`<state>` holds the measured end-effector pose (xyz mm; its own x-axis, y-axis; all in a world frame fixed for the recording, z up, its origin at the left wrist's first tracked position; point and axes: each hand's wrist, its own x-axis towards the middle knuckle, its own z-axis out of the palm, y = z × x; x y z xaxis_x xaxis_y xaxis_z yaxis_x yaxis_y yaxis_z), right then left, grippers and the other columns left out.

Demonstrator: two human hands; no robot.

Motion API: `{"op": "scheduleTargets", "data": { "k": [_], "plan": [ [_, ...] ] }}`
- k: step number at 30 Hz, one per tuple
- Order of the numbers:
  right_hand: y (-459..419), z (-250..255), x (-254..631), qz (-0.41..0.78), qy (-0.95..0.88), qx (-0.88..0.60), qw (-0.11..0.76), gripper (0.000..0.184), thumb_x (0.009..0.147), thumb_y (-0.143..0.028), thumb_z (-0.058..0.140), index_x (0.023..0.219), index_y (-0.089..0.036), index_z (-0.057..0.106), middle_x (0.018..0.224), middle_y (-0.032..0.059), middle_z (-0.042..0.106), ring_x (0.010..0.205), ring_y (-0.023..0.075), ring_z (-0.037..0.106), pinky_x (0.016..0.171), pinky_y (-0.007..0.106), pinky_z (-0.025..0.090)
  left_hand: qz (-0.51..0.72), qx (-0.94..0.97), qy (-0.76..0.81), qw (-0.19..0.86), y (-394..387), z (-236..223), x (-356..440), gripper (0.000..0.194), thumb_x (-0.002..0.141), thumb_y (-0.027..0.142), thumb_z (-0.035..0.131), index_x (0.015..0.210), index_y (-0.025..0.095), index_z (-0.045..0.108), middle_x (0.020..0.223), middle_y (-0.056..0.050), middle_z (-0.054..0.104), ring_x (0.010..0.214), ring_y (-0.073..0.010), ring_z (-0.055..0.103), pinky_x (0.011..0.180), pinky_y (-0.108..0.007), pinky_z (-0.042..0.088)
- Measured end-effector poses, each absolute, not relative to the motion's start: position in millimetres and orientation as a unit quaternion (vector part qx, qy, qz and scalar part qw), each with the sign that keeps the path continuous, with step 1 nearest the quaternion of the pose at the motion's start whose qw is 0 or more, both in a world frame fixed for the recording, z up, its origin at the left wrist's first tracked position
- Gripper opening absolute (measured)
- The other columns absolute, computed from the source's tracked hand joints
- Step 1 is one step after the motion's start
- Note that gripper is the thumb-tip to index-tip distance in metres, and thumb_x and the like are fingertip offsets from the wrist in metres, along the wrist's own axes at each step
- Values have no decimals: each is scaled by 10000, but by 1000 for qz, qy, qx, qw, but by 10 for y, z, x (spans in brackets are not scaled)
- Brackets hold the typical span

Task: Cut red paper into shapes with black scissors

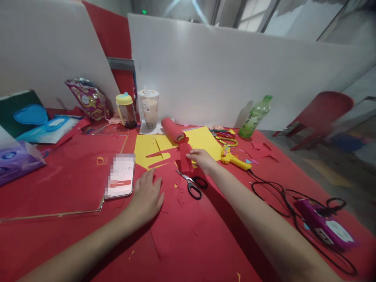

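My right hand point(201, 159) reaches to the middle of the table and pinches a small red paper piece point(185, 157) between thumb and fingers. Just behind that piece lies a red roll point(173, 130) on its side. Black-handled scissors point(194, 184) rest below my right hand, their blades toward the upper left. Resting on the red tabletop, my left hand point(147, 194) has its fingers stretched out and holds nothing. Beside it lies a phone point(121, 176) with a lit, partly blurred screen. Yellow paper sheets point(205, 140) with cut red strips on them spread beyond both hands.
A yellow glue gun point(235, 159) trails a black cable to a purple power strip point(326, 225) at right. Along the back stand a yellow-lidded bottle point(126, 111), a bubble tea cup point(149, 107) and a green bottle point(255, 117). A white board point(229, 74) closes off the rear.
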<state>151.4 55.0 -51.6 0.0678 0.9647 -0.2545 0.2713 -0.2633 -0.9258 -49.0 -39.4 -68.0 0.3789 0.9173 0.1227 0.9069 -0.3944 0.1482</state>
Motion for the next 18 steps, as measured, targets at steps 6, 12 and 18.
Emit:
{"op": "scheduleTargets", "data": {
  "k": [6,12,18],
  "plan": [
    [622,-418,1414,540,-463,-617,337,147,870,-234,523,959,-125,564,845,17,593,631,101,569,529,235,493,46,840,535,78,-86,-568,-384,384,844,290,406,1089,30,548,1381,-266,312,1277,-395,271,1024,-516,230],
    [629,-509,1379,538,-479,-607,335,182,876,-252,514,1000,-126,559,889,31,604,678,119,592,573,265,513,58,818,564,93,121,-635,-277,364,847,330,416,1076,82,552,1357,-255,366,1230,-418,337,934,-579,300],
    [592,-660,1342,481,-554,-591,335,150,859,-253,540,835,-113,587,758,-5,601,602,101,570,546,248,487,94,817,556,119,61,-687,-260,410,837,294,436,1171,62,494,1361,-259,355,1242,-424,307,941,-597,280]
  ]
}}
